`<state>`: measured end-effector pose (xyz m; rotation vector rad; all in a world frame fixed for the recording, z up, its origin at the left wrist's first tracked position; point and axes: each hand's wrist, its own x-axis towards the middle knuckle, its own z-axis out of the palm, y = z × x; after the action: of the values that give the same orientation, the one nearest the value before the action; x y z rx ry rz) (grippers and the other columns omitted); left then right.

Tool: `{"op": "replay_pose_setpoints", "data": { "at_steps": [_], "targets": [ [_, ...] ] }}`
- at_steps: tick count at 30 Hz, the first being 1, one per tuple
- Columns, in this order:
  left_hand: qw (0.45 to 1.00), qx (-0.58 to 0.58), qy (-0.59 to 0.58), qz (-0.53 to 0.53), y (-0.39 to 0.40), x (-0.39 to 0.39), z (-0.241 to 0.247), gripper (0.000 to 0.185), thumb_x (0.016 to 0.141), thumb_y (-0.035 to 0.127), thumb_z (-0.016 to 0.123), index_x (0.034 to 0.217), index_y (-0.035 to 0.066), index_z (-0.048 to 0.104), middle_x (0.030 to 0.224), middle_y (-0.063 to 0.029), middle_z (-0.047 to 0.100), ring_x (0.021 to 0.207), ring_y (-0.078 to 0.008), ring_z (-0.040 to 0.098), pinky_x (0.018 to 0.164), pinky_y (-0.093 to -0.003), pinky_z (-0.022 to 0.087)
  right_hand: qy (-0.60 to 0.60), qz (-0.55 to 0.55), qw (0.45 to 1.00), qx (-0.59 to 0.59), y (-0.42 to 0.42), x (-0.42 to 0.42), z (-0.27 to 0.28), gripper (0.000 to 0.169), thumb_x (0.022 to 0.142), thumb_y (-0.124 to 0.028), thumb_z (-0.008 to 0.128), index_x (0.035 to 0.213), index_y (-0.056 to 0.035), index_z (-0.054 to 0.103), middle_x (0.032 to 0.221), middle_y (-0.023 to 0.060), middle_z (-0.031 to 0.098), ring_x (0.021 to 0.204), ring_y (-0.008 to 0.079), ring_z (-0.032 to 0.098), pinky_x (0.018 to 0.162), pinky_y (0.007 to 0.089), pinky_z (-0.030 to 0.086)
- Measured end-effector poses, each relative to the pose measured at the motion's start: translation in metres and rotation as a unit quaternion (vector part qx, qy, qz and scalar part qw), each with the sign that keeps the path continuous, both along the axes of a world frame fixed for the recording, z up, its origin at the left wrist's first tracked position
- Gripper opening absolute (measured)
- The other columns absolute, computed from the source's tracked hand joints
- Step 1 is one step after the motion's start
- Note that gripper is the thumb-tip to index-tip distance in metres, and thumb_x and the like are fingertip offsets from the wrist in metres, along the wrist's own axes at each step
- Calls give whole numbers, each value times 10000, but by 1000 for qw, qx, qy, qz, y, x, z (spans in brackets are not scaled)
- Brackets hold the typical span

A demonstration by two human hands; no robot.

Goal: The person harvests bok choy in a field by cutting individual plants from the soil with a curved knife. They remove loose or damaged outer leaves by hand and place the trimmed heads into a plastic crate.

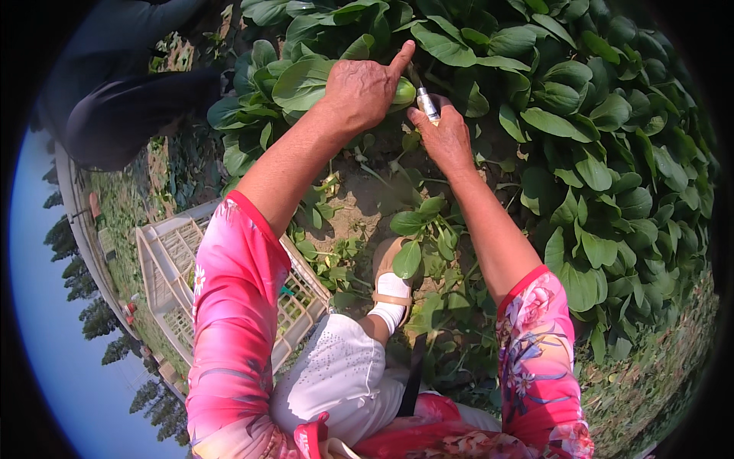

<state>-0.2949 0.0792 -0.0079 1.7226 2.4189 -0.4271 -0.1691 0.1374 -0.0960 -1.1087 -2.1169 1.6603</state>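
My left hand [362, 90] is closed over a head of bok choy [304, 85], with the thumb stretched away from it. The pale green stem end of the plant shows under that hand, pointing right. In my right hand [446, 137] is a small knife [425, 102], gripped by its handle below a shiny metal collar. Its dark blade reaches up among the leaves, partly lost in shadow, close to the stem end. Whether the blade touches the plant I cannot tell. Growing bok choy [513, 43] stands thick just beyond both hands.
A cream plastic crate [172, 246] stands at my left, partly behind my sleeve. My foot in a tan shoe [390, 258] rests on bare soil [350, 201] among small plants. Another person's dark-clothed leg [126, 117] is at upper left. Dense bok choy [596, 166] fills the right side.
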Motion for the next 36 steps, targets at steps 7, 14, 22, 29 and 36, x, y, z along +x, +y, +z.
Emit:
{"op": "replay_pose_setpoints", "data": {
  "at_steps": [7, 14, 22, 29, 36],
  "targets": [
    [992, -19, 77, 93, -33, -70, -42, 275, 705, 115, 470, 974, 73, 506, 703, -121, 610, 669, -280, 605, 567, -372, 466, -39, -11, 998, -53, -10, -38, -18, 415, 786, -336, 494, 1115, -85, 484, 932, 174, 576, 903, 347, 528, 790, 398, 401],
    [989, -29, 96, 110, -49, -44, -43, 250, 704, 78, 482, 953, 74, 494, 677, -118, 614, 647, -268, 617, 533, -365, 461, 2, 36, 990, -134, -9, -47, -59, 376, 815, -282, 493, 1130, -78, 473, 808, 79, 566, 617, 180, 532, 517, 278, 424],
    [990, -20, 98, 100, -59, -48, -50, 103, 723, 103, 460, 819, 92, 495, 675, -97, 620, 634, -243, 620, 530, -358, 459, 96, -38, 941, -322, -23, -42, -50, 314, 851, -247, 462, 1096, -53, 490, 687, 4, 494, 435, 44, 389, 353, 190, 316],
    [991, 31, 98, 87, -65, -56, -56, 100, 716, 113, 461, 806, 103, 504, 653, -89, 609, 619, -257, 611, 529, -366, 451, -3, 28, 980, -198, -6, -51, -60, 220, 811, -234, 484, 929, -65, 560, 659, 4, 527, 430, 60, 414, 362, 223, 323],
    [991, -7, 98, 96, -70, -54, -50, 96, 698, 100, 476, 788, 108, 508, 660, -101, 601, 644, -276, 602, 541, -370, 445, -136, 100, 986, 6, -5, -45, -22, 305, 805, -286, 474, 1005, -63, 528, 902, 223, 565, 853, 409, 518, 747, 416, 418]
  ]
}}
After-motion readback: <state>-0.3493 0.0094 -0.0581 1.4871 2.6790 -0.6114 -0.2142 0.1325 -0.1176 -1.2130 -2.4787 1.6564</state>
